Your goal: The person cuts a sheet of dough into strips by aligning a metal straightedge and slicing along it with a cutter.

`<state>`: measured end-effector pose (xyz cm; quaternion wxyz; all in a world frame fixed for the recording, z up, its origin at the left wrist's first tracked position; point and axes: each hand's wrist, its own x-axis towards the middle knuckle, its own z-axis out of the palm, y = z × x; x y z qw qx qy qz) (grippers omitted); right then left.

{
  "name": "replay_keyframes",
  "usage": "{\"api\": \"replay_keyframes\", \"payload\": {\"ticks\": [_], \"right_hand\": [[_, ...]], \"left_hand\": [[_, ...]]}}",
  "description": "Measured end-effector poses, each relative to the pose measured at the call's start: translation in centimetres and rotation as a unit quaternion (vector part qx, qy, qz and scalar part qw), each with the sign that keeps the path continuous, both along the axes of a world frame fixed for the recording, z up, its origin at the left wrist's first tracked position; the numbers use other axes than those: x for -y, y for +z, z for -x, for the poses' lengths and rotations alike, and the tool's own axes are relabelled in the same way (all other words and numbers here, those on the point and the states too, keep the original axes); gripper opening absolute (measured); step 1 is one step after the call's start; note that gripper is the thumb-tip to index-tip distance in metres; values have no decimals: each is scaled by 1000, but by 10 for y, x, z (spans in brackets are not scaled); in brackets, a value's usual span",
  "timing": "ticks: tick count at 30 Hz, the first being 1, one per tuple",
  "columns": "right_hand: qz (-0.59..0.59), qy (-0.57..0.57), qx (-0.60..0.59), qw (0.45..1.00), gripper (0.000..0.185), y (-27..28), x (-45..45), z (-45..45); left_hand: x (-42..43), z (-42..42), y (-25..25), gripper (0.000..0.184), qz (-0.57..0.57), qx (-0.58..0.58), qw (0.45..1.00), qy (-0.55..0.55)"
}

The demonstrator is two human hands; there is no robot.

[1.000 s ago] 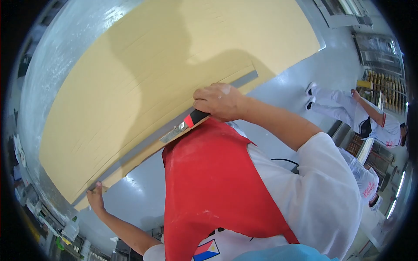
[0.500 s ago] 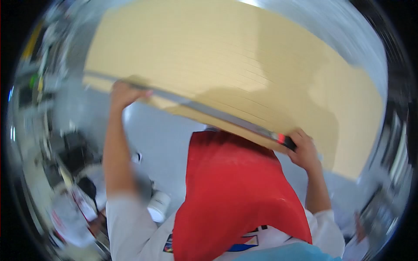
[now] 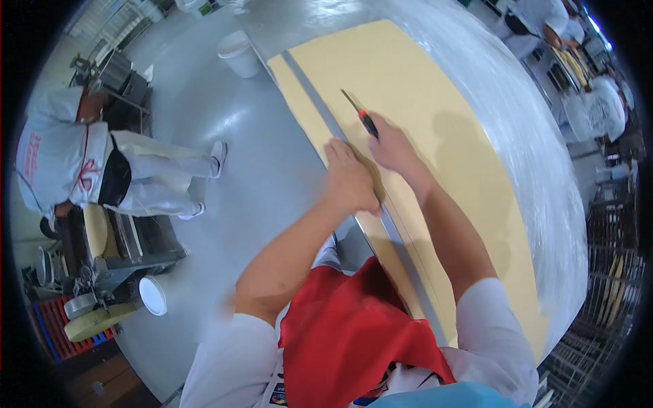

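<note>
Sheet (image 3: 456, 149): broad, flat, pale yellow, smooth and matt; lies across the surface, shadow over its right part. What it is made of, cannot tell.
Straightedge (image 3: 314, 95): 1 long, narrow, flat grey strip; rests on the sheet, running from far left to near right, close to the sheet's left edge. A fine line in the sheet runs beside it, on its right.
Left hand (image 3: 352, 178): laid palm down on the straightedge, fingers extended and close together; grasps nothing.
Right hand (image 3: 392, 146): fingers closed round the handle of the knife, above the sheet, just right of the left hand.
Knife (image 3: 367, 122): black handle, red collar, slim blade pointing far left; right of the straightedge. Blade contact with the sheet: cannot tell.
Surface (image 3: 537, 204): glossy and wrinkled, like clear film, exposed right of the sheet.
Apron (image 3: 347, 326): red cloth, soft folds, near side, over white clothing.
Bucket (image 3: 239, 56): white, round-rimmed, on the smooth grey floor (image 3: 252, 170), far left.
Co-worker (image 3: 102, 149): 1 person in white at left, black pouch at the waist, beside equipment.
</note>
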<state>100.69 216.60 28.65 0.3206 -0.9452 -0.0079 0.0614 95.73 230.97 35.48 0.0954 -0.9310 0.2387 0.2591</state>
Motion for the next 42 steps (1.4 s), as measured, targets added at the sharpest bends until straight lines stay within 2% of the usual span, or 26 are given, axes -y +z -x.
{"api": "replay_keyframes", "payload": {"ticks": [2,5,10,14,20,22,23,24,25,29,32,38,40,42], "right_hand": [[30,3,39,999,57,-2,-76,-57],[40,14,8,999,62,-9,-149,-113],[9,16,-76,997,73,11,-233,-150],[42,34,-52,997,76,10,-247,-159],[77,83,-92,989,63,16,-263,-192],[94,107,-125,982,41,21,-271,-206],[93,105,-127,982,41,23,-271,-208],[121,109,-141,977,32,26,-271,-210],[147,113,-155,970,23,31,-270,-209],[142,97,-158,972,23,38,-262,-191],[90,96,-130,983,20,45,-250,-162],[119,108,-165,973,23,51,-221,-88],[126,108,-185,969,41,51,-211,-61],[124,110,-192,967,45,51,-197,-29]], "left_hand": [[-46,22,-26,116,87,97,991,-31],[-76,41,-28,123,66,33,997,-28],[-126,52,-40,124,53,6,997,-47],[-137,54,-49,121,65,-1,996,-60],[-156,53,-59,119,99,-17,993,-62],[-162,56,-62,119,109,-7,992,-57],[-161,59,-62,119,121,5,991,-52],[-161,60,-60,119,122,4,991,-54],[-160,62,-58,118,123,16,991,-50],[-157,59,-59,118,133,36,990,-41],[-155,58,-55,121,123,8,991,-46],[-149,68,-71,123,139,63,988,-31],[-146,69,-70,126,132,75,988,-30],[-142,70,-71,129,124,90,988,-28]]}}
